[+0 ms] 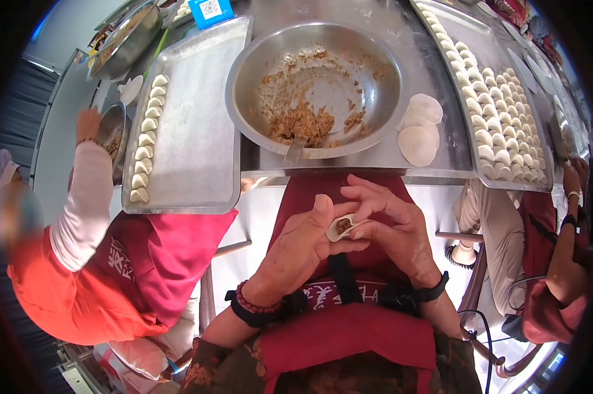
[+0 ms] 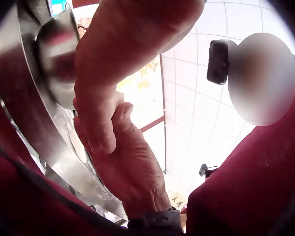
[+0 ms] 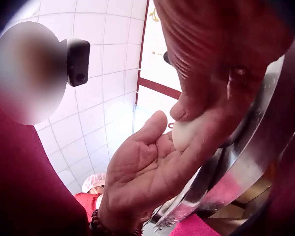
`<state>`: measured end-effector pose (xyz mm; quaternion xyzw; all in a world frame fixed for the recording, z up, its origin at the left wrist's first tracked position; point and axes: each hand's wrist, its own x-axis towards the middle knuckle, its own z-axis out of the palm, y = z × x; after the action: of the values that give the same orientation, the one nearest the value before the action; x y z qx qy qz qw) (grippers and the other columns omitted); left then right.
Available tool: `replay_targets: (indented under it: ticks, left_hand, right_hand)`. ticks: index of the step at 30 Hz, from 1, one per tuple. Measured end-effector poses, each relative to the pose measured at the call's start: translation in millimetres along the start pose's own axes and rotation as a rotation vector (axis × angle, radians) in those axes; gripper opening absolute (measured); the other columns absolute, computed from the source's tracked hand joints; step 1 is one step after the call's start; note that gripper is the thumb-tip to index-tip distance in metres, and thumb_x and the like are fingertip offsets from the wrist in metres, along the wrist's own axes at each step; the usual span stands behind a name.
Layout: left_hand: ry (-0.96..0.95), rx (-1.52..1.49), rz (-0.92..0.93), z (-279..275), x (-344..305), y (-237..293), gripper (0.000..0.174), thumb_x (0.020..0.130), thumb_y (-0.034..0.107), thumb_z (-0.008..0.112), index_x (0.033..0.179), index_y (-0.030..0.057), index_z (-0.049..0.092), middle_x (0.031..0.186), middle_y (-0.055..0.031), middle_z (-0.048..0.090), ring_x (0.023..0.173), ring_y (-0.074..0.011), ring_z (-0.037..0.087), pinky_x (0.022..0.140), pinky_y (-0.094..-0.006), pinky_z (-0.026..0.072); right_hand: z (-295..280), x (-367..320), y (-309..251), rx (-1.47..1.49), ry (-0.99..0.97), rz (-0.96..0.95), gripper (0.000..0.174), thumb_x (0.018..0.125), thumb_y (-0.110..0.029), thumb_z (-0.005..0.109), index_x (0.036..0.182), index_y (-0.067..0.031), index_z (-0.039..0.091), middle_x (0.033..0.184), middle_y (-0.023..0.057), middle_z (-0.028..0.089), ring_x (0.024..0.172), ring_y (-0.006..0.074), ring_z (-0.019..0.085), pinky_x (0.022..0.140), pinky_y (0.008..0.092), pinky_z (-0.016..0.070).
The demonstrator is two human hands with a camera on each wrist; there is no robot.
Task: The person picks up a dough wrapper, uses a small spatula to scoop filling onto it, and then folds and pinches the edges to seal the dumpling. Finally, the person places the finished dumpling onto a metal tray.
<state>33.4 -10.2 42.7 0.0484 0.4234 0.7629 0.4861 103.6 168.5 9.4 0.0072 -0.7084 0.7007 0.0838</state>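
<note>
Filled wrapper (image 1: 339, 230): between your two hands, in front of your apron (image 1: 300, 207), just short of the table edge; clock read from the head view, 12 away from you. Dough partly folded, a dark patch of filling (image 1: 343, 225) showing in its mouth. Handling, judged: light, soft, limp, easily torn where thin; the edge probably turns slippery if filling smears onto it. Best hold: the clean dough rim between thumb and forefinger pads, with flat support below and no squeeze on the middle. Orientation: mouth faces up towards your head; long axis appears to run roughly 8 to 2 o'clock, though your fingers cover both ends, so the exact line is uncertain. Your right hand (image 1: 398, 226) pinches the edge on the 3 o'clock side, thumb against fingers. Your left hand (image 1: 293, 243) carries the wrapper on nearly straight fingers, its thumb raised and apart from the dough. Outward: steel bowl (image 1: 332, 80) of filling near 12, a utensil handle (image 1: 295, 151) at its near rim; loose round wrappers (image 1: 417, 146) overlapping at 1; tray (image 1: 195, 125) with one row of dumplings (image 1: 145, 152) at 10; fuller tray (image 1: 466, 21) with several rows at 2.
</note>
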Motion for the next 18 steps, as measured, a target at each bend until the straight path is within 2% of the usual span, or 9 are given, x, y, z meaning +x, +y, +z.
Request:
replay_targets:
  ticks: [2, 8, 11, 14, 17, 18]
  left_hand:
    - [0.007, 0.081, -0.004, 0, -2, 2, 0.077, 0.105, 0.054, 0.031, 0.137, -0.0141, 0.043, 0.124, -0.0163, 0.057, 0.115, -0.0217, 0.059, 0.103, -0.0413, 0.0504]
    - [-0.010, 0.161, -0.012, 1, 0, 1, 0.079, 0.103, 0.058, 0.031, 0.137, -0.0121, 0.046, 0.124, -0.0160, 0.057, 0.116, -0.0210, 0.059, 0.102, -0.0395, 0.0515]
    - [0.031, 0.122, 0.000, 4, 2, 0, 0.076, 0.104, 0.057, 0.030, 0.137, -0.0104, 0.046, 0.124, -0.0160, 0.058, 0.116, -0.0228, 0.059, 0.103, -0.0410, 0.0502]
    - [-0.038, -0.367, -0.102, 3, 8, -3, 0.071, 0.105, 0.055, 0.028, 0.135, -0.0071, 0.047, 0.123, -0.0158, 0.058, 0.116, -0.0250, 0.059, 0.105, -0.0437, 0.0481]
    - [-0.007, -0.499, -0.095, 4, 16, -12, 0.065, 0.106, 0.054, 0.027, 0.130, -0.0030, 0.049, 0.118, -0.0137, 0.059, 0.112, -0.0240, 0.060, 0.105, -0.0464, 0.0464]
    - [0.005, -0.505, -0.091, 3, 17, -14, 0.064, 0.106, 0.054, 0.027, 0.128, -0.0024, 0.049, 0.116, -0.0126, 0.059, 0.110, -0.0228, 0.059, 0.105, -0.0462, 0.0467]
  right_hand:
    - [4, 3, -13, -0.059, 0.018, 0.084, 0.022, 0.081, -0.004, 0.076, 0.102, -0.0073, 0.073, 0.124, 0.0106, 0.068, 0.134, 0.0290, 0.050, 0.105, 0.0384, 0.0457]
    - [0, -1, -4, -0.093, -0.028, -0.001, 0.021, 0.083, -0.002, 0.074, 0.103, -0.0066, 0.072, 0.125, 0.0121, 0.067, 0.133, 0.0292, 0.051, 0.103, 0.0386, 0.0475]
    - [2, -4, 0, 0.040, 0.005, -0.018, 0.019, 0.084, 0.001, 0.072, 0.102, -0.0057, 0.070, 0.123, 0.0134, 0.067, 0.132, 0.0292, 0.052, 0.102, 0.0388, 0.0485]
    - [10, -3, -14, 0.251, 0.116, 0.042, 0.018, 0.085, 0.003, 0.070, 0.101, -0.0044, 0.069, 0.121, 0.0132, 0.068, 0.131, 0.0294, 0.053, 0.102, 0.0387, 0.0484]
    - [19, 0, -10, 0.292, 0.171, 0.013, 0.020, 0.085, 0.004, 0.070, 0.103, -0.0035, 0.068, 0.118, 0.0129, 0.069, 0.132, 0.0297, 0.052, 0.102, 0.0378, 0.0487]
    - [18, -1, -8, 0.196, 0.156, 0.024, 0.020, 0.085, 0.004, 0.070, 0.103, -0.0036, 0.068, 0.117, 0.0132, 0.069, 0.133, 0.0297, 0.051, 0.102, 0.0377, 0.0490]
